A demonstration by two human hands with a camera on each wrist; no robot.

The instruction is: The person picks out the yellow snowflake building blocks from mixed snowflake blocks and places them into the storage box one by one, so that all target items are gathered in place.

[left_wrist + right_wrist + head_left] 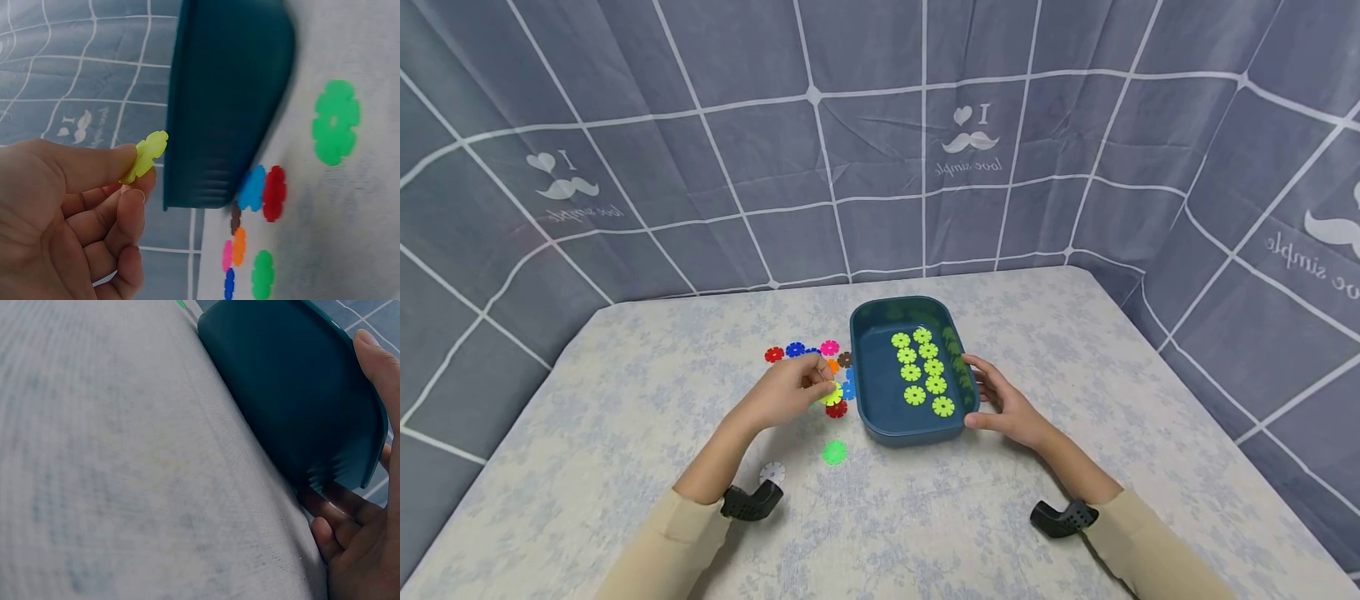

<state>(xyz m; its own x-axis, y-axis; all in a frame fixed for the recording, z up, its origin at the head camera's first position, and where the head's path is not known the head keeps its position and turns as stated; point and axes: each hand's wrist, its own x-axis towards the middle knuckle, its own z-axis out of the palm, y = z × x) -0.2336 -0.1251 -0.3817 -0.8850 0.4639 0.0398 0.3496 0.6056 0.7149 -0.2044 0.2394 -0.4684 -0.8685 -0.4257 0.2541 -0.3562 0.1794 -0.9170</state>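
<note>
My left hand [786,392] pinches a yellow interlocking snowflake disc [149,155] between thumb and index finger, raised left of the dark teal plastic bin [878,375]. In the left wrist view, the disc is tilted beside the bin's rim, and the other fingers curl loosely beneath. Inside the bin, several yellow discs [933,367] lie flat in two rough columns. My right hand [1013,415] holds the bin at its right near corner. In the right wrist view, its thumb [369,347] lies at the rim while the fingers bend against the wall below.
Left of the bin lie discs of other colours, among them red [774,355], blue [795,349], pink [830,347] and brown [845,359]. A green disc [835,452] and a clear disc [772,472] sit nearer me. A grey curtain [880,150] hangs behind the table.
</note>
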